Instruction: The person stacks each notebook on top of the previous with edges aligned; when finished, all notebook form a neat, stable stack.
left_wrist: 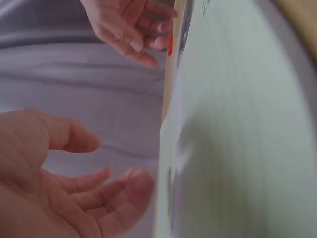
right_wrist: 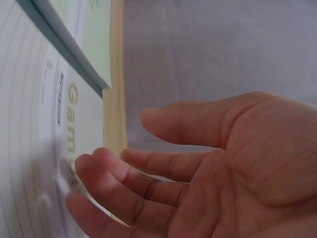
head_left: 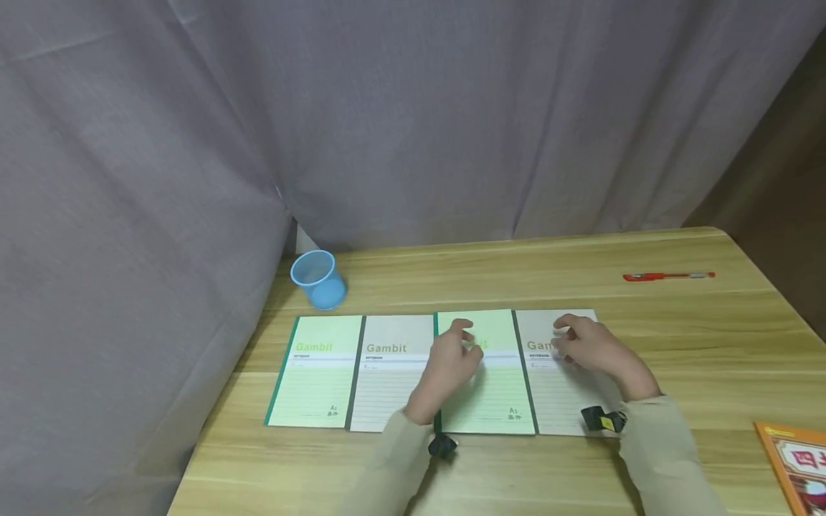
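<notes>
Side by side on the wooden table lie a green notebook (head_left: 323,387) at far left, a grey-white notebook (head_left: 387,394), another green notebook (head_left: 490,401) and a second grey-white notebook (head_left: 561,408). My left hand (head_left: 447,369) hovers over the left part of the second green notebook, fingers loosely bent, holding nothing. Above the rightmost notebook is my right hand (head_left: 596,351), its fingers relaxed and thumb apart. In the right wrist view that hand (right_wrist: 198,168) shows an unfilled palm beside the printed cover.
A blue cup (head_left: 325,290) stands behind the leftmost notebook. Toward the back right lies a red pen (head_left: 667,276). An orange book (head_left: 800,459) sits at the right front edge. A grey curtain (head_left: 413,129) hangs behind the table.
</notes>
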Motion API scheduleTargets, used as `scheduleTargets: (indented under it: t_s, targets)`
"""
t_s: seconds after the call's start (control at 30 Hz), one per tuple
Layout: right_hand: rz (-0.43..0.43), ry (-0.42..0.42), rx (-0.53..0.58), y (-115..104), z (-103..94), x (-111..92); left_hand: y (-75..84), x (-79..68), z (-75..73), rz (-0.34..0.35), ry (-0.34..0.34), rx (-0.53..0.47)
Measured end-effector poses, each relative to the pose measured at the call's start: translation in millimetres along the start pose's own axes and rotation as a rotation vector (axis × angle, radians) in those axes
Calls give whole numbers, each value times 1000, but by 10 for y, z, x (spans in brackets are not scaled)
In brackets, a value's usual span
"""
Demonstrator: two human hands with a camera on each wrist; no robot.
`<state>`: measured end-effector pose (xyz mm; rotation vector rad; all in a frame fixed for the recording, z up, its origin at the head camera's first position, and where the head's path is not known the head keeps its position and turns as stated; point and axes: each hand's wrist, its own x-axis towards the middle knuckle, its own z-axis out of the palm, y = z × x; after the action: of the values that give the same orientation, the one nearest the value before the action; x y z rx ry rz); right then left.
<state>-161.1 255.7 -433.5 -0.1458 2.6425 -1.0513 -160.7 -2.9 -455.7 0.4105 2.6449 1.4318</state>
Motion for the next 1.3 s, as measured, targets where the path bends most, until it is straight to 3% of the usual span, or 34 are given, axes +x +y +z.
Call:
scheduleTargets:
  t_s: [0.3, 0.57, 0.93, 1.3]
  targets:
    - [40, 28, -43, 161, -168, -72, 35, -27, 225, 86, -176, -54]
    - [95, 36, -43, 271, -280, -109, 101, -65, 364, 79, -331, -93]
    - [173, 11, -31, 329, -303, -124, 148, -122, 464, 39, -348, -28]
    - [213, -16, 41, 435, -314, -153, 134, -118, 551, 93, -360, 50]
